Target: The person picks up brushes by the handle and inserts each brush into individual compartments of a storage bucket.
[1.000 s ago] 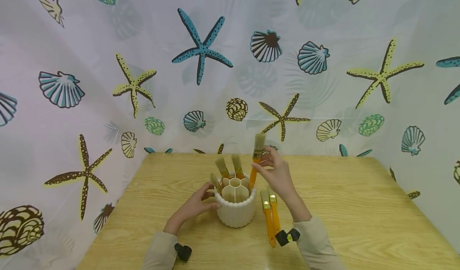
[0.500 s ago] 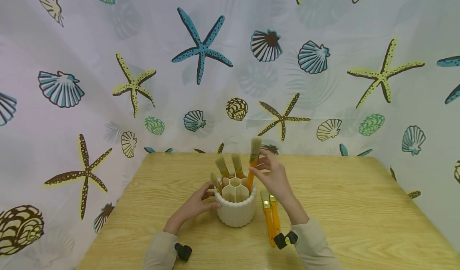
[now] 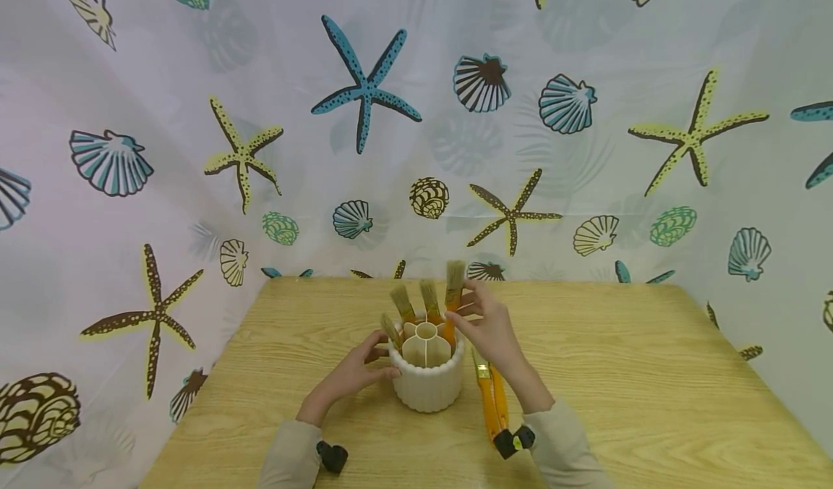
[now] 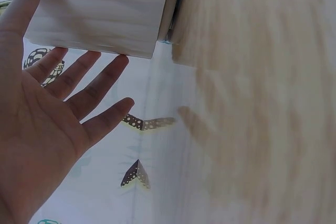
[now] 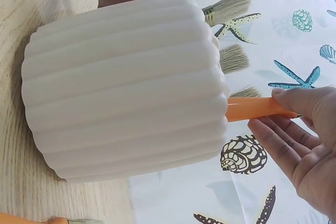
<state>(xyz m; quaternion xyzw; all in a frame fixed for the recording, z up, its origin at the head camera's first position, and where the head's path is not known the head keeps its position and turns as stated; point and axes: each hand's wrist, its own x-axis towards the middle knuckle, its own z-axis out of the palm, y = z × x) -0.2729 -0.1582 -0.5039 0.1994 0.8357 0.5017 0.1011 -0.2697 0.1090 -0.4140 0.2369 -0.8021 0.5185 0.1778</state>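
Observation:
A white ribbed holder with petal-shaped compartments stands upright on the table, several brushes leaning in its rear and left compartments. My left hand rests around its left side; in the left wrist view the fingertips of that hand touch the holder's wall. Between thumb and fingers, my right hand pinches a brush with an orange handle, bristles up. Its lower end is inside the holder's right compartment, as the right wrist view shows the handle passing behind the rim, beside my right hand.
Two orange-handled brushes lie on the wooden table to the right of the holder, partly under my right wrist. A white cloth printed with starfish and shells hangs behind and at both sides.
My right hand has moved down and to the left, and the brush in it has sunk deeper into the holder. My left hand and the holder have stayed in place.

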